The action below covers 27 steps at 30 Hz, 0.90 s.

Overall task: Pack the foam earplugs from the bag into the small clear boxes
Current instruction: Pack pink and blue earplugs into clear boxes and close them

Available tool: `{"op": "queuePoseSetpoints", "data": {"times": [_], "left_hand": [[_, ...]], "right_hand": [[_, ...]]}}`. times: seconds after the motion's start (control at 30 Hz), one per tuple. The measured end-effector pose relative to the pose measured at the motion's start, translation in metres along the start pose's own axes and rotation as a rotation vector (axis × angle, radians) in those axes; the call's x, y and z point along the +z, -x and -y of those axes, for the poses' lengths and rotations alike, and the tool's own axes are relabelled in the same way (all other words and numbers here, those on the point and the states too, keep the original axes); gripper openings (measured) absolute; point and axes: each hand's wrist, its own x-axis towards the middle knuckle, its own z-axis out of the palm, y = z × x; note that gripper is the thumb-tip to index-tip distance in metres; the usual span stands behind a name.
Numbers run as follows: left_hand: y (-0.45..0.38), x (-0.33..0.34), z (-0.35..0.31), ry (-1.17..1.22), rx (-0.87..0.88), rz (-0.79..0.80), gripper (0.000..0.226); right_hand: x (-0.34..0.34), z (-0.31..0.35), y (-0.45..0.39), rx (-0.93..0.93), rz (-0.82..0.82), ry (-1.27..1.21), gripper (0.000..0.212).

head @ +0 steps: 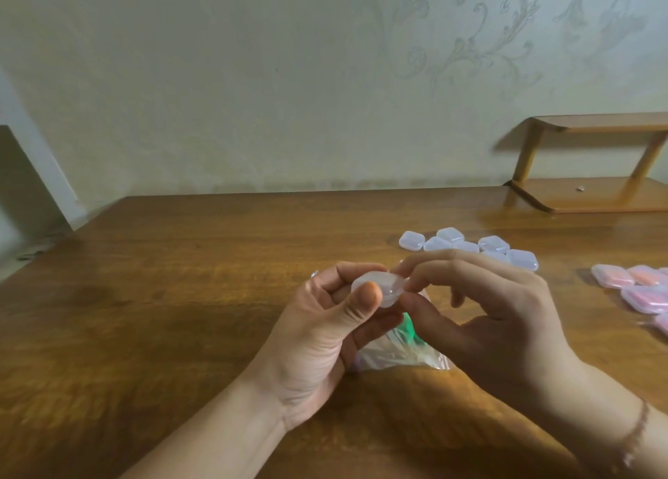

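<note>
1. The box [377,290] in hand is a small clear one, held above the table [180,298] in front of the person, between both hands. Its lid looks shut or nearly so; whether anything is inside I cannot tell — it reads as pale and empty, but the thumb covers part of it.
2. The left hand [325,334] grips the box, thumb across its near face and fingers curled behind it. The right hand [480,312] pinches the box's right edge between thumb and fingertips, where the catch would be.
3. Judged step: opening a fresh box to fill it, or possibly snapping one closed — the frame does not settle which.
4. The next move, if opening, calls for a small prying pull at that edge while the left hand keeps the box steady, then a reach down to the bag.
5. The bag [397,352] lies on the table just beneath the hands, clear plastic with something green [408,328] showing inside, probably earplugs.
6. Further back, a cluster of clear boxes [470,247] waits, seemingly unfilled. At the right edge sit boxes with pink and orange contents [639,287], apparently packed already.
7. Beyond them stands a wooden shelf [596,160].
8. No brand, label or writing is readable anywhere.
</note>
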Motion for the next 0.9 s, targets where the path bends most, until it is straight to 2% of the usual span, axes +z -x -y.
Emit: {"op": "queuePoseSetpoints", "data": {"times": [0.17, 0.47, 0.67, 0.77, 0.83, 0.9], "left_hand": [[0.0005, 0.0002, -0.0028, -0.09, 0.005, -0.044, 0.066], [0.0024, 0.0005, -0.0013, -0.078, 0.02, -0.055, 0.063], [0.0009, -0.001, 0.0011, -0.085, 0.039, -0.069, 0.064], [0.0014, 0.0003, -0.0011, -0.095, 0.052, -0.055, 0.057], [0.0024, 0.0012, -0.0032, -0.098, 0.038, -0.063, 0.05], [0.003, 0.0006, -0.0049, -0.124, 0.031, -0.04, 0.053]], "right_hand": [[0.0019, -0.0007, -0.0006, 0.018, 0.003, -0.01, 0.016], [0.0027, -0.0032, -0.0027, -0.225, -0.017, 0.238, 0.011], [0.0049, -0.0007, -0.003, -0.171, -0.009, 0.199, 0.012], [0.0053, -0.0008, -0.0032, -0.143, -0.003, 0.182, 0.015], [0.005, -0.0003, -0.0026, -0.114, -0.002, 0.14, 0.015], [0.0029, 0.0012, -0.0017, -0.079, -0.011, 0.065, 0.013]]}}
